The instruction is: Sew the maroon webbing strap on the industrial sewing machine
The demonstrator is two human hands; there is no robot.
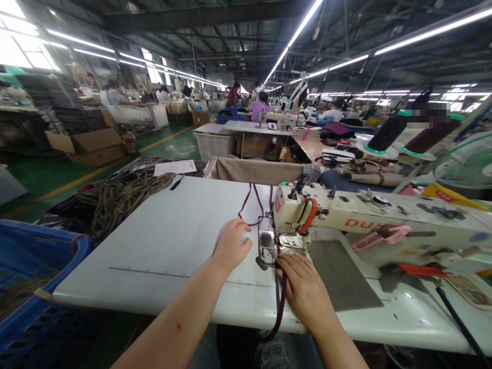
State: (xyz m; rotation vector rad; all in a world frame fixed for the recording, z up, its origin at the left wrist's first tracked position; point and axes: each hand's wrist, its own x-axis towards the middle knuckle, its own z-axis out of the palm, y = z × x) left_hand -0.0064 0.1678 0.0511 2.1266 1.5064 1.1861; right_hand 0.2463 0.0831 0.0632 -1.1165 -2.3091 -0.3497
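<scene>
A narrow maroon strap (282, 307) runs up from the table's front edge to the needle area of the sewing machine (291, 210). My right hand (302, 279) rests beside the metal plate with its fingertips on the strap, guiding it close to the presser foot. Its thumb is partly hidden. Behind the foot, a thinner-looking length of the strap loops over the white tabletop. My left hand (232, 245) hovers at or just above the table, left of the needle plate (266, 238). Its thumb and fingers are apart and hold nothing.
A blue crate (73, 251) stands at the left, near a heap of olive cords (123, 202). Thread cones (388, 130) and a green fan (469, 159) are at the right. Pink-handled snips (384, 236) lie against the machine arm. Other people work farther back.
</scene>
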